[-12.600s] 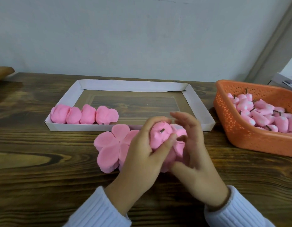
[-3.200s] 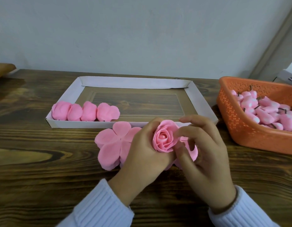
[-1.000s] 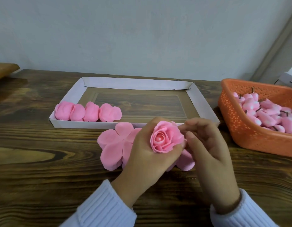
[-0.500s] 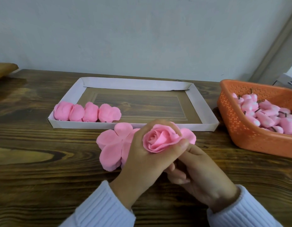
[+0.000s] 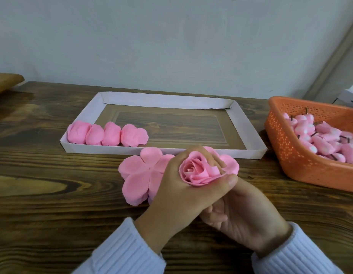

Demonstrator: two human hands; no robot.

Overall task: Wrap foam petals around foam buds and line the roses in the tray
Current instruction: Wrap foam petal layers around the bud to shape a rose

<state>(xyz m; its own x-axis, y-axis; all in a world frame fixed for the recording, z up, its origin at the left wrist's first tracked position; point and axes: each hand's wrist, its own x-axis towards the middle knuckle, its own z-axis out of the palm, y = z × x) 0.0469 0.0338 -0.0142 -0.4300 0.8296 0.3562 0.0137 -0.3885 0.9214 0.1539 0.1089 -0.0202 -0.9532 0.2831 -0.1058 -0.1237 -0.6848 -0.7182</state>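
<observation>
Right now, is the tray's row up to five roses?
No, the tray holds four roses; a fifth rose is in the left hand.

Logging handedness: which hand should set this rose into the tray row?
Left, probably. The left hand already wraps the rose, and the row of roses fills the tray's left end. The right hand sits beneath, only supporting.

Head view, close, forward-down over table [image 5: 52, 194]

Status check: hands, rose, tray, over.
Left hand shut on rose; right hand cupped beneath. Four roses lined in tray. Path to tray clear.
</observation>
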